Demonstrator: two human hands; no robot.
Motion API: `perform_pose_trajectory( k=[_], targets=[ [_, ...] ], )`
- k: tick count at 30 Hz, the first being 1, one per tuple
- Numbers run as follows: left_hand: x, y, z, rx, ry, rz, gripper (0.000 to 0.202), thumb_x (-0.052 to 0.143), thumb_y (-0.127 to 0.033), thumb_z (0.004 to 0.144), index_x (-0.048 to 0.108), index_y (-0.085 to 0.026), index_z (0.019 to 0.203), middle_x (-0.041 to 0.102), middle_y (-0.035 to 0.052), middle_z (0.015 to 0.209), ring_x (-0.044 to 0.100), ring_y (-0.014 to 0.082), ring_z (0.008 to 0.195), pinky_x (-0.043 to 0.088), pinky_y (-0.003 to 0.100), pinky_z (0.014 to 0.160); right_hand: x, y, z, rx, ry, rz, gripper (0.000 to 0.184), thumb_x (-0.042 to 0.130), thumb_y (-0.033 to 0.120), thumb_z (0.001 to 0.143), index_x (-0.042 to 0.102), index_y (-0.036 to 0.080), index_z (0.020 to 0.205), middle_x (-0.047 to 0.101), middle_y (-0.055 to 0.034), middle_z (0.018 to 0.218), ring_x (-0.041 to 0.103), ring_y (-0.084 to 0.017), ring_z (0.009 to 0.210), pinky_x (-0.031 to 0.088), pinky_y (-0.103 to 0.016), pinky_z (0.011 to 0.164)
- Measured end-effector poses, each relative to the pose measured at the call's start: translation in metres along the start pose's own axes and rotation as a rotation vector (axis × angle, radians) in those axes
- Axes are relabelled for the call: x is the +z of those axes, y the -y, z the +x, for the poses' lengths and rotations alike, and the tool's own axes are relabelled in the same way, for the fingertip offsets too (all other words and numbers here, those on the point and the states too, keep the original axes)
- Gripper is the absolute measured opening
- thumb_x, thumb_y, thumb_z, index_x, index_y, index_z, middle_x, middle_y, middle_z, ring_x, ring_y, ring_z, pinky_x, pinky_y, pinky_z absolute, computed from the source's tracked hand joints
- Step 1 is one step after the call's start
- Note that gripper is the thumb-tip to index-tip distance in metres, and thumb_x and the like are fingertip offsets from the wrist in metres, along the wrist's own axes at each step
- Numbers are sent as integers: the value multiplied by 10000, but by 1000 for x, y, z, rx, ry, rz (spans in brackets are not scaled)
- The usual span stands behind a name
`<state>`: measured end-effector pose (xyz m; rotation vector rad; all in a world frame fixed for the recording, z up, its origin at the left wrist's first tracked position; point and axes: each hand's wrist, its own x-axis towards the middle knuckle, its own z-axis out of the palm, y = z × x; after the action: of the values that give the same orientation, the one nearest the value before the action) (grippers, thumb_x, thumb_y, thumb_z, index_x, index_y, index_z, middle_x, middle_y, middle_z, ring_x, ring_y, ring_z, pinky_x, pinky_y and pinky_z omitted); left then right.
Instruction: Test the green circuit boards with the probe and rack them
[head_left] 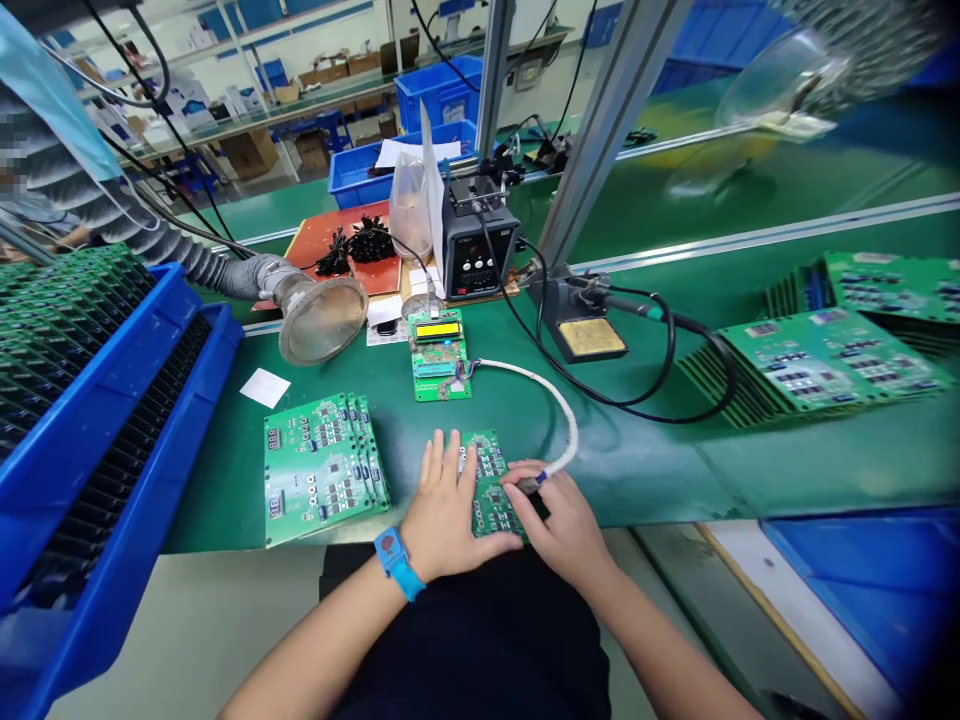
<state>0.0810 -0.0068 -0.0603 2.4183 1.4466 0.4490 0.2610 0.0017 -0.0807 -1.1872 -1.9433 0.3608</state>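
Note:
A green circuit board [491,508] lies flat at the front edge of the bench. My left hand [442,510] rests on its left side with fingers stretched out, a blue wrist strap [400,563] behind it. In my right hand [559,515] the fingers pinch a probe connector [531,484] against the board's right part; its tip is hidden. From the connector a white sleeved cable [568,410] curves up to a small programmer board [439,362] with a lit yellow display. A stack of similar circuit boards [322,465] stands to the left of my left hand.
Blue bins [161,400] full of boards stand at the left, near a fume extraction nozzle [322,318]. Behind are a soldering station [480,245] and an iron stand [581,325] with a looping black cord. More boards [817,365] are stacked at the right.

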Motion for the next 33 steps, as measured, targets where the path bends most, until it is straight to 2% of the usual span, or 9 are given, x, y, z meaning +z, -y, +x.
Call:
perform_pose_trajectory(
  k=[2, 4, 12, 18, 28, 33],
  targets=[
    [0, 0, -1, -10, 77, 24, 1289, 712, -774, 541, 219, 4, 1443, 106, 343, 1509, 37, 481, 1404, 231, 666, 1053, 1, -1, 0, 0, 0, -1, 77, 513, 244, 904, 586, 222, 899, 681, -68, 882, 649, -250, 899, 510, -408, 788],
    [0, -1, 1, -39, 123, 49, 1406, 737, -796, 442, 187, 8, 1456, 63, 355, 1507, 30, 478, 1404, 214, 656, 1065, 1, -1, 0, -16, 2, -1, 75, 505, 243, 909, 577, 223, 902, 682, -63, 871, 650, -250, 888, 507, -411, 784],
    [-14, -5, 10, -135, 219, 45, 1341, 797, -697, 456, 209, -53, 1473, 21, 330, 1519, 10, 464, 1402, 207, 639, 1072, 1, -2, 1, -85, -13, -11, 79, 481, 244, 921, 551, 212, 901, 677, -73, 850, 647, -254, 860, 493, -392, 747],
    [-24, -14, 17, -230, 361, 29, 1386, 824, -674, 421, 184, -68, 1492, -14, 292, 1534, -20, 427, 1414, 137, 579, 1124, 5, -5, -3, -104, -24, -29, 156, 457, 288, 945, 558, 180, 893, 674, -75, 826, 640, -248, 853, 474, -385, 753],
    [-25, -16, 16, -251, 343, -10, 1398, 857, -635, 383, 201, -84, 1488, 11, 274, 1542, -8, 428, 1419, 121, 577, 1127, 4, -9, -5, -152, -15, -8, 163, 470, 287, 945, 567, 166, 893, 672, -93, 823, 633, -265, 870, 466, -400, 763],
    [-24, -13, 15, -214, 286, 37, 1370, 856, -631, 389, 229, -79, 1475, 121, 284, 1533, 93, 438, 1415, 165, 568, 1121, 7, -7, -3, -82, -31, 47, 188, 492, 319, 930, 598, 176, 869, 692, -95, 826, 647, -265, 840, 493, -402, 751]
  ],
)
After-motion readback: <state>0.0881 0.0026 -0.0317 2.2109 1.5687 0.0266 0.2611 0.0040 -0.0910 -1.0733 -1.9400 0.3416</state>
